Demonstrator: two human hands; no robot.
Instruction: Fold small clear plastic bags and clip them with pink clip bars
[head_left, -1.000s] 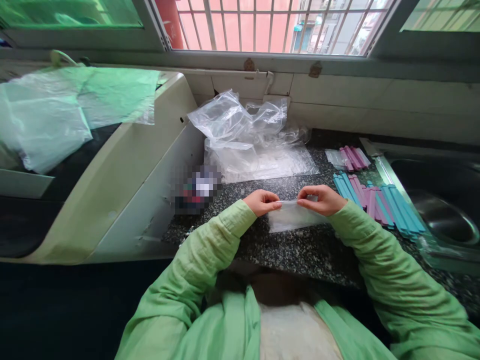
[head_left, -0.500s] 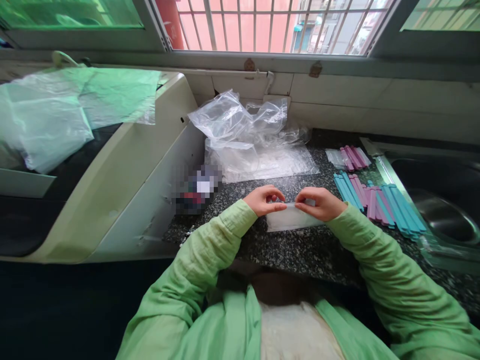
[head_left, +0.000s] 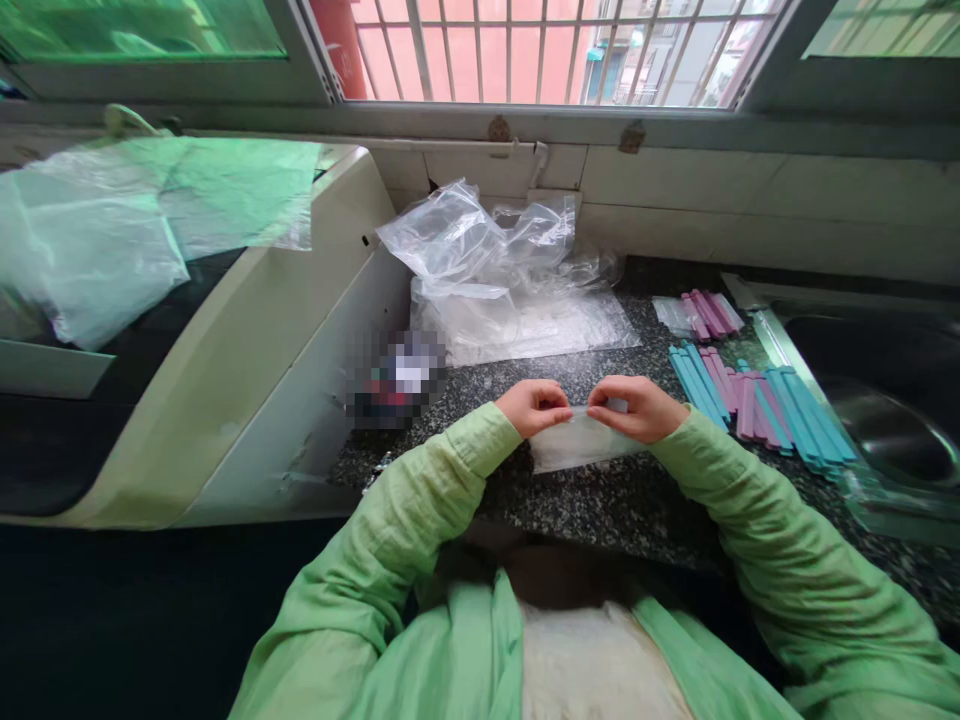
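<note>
A small clear plastic bag (head_left: pixel 581 446) hangs just over the speckled dark counter, its upper edge between my two hands. My left hand (head_left: pixel 534 407) pinches that edge with thumb and forefinger. Close beside it, my right hand (head_left: pixel 636 408) pinches the same edge, fingers curled. Right of my hands lie flat teal strips (head_left: pixel 806 415) and purple strips (head_left: pixel 752 405) in rows. Behind them, more purple strips (head_left: pixel 709 313) rest by small clear packets (head_left: pixel 673 315). What the strips are, I cannot tell.
A heap of clear plastic bags (head_left: pixel 480 250) lies behind my hands, against the tiled wall. At left stands a large cream-coloured appliance (head_left: pixel 292 290) with plastic sheets (head_left: pixel 225 190) on top. A blurred-out object (head_left: pixel 397 380) sits beside it. The sink (head_left: pixel 892 420) is at right.
My left hand has shifted slightly down and its fingers have closed more tightly on the bag's edge. The bag's lower edge has dropped a little. My right hand is nearly where it was.
</note>
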